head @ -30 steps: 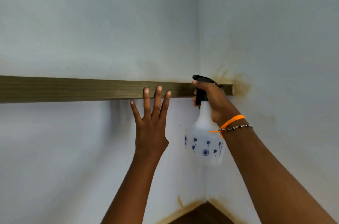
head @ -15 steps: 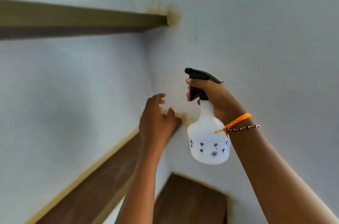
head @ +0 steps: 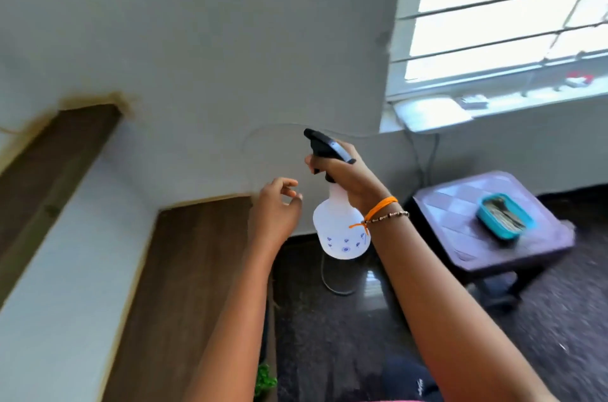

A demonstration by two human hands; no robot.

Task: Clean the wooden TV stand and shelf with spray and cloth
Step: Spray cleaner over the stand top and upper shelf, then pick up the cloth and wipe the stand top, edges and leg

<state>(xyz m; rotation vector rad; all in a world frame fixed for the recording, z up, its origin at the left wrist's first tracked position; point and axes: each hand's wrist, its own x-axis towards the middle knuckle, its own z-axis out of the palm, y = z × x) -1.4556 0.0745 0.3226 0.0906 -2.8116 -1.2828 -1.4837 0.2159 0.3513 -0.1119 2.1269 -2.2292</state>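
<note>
My right hand (head: 348, 176) grips the neck of a white spray bottle (head: 339, 230) with a black trigger head and small blue flowers, held in the air in front of the white wall. My left hand (head: 274, 209) hovers just left of the bottle, fingers loosely curled and apart, holding nothing. Below it lies the dark wooden TV stand top (head: 184, 286), set into the wall corner. A wooden shelf (head: 56, 151) runs along the wall at the left. No cloth is in view.
A purple plastic stool (head: 467, 220) stands on the dark floor at the right, with a teal tray (head: 505, 220) on it. A barred window (head: 503, 13) is above it. A cable (head: 332, 283) loops on the floor. A bit of green plant (head: 265, 380) shows by the stand.
The view has swung down and to the right, from the high shelf to the TV stand, stool and window. My left hand came off the shelf edge and curled; my right still holds the bottle.
</note>
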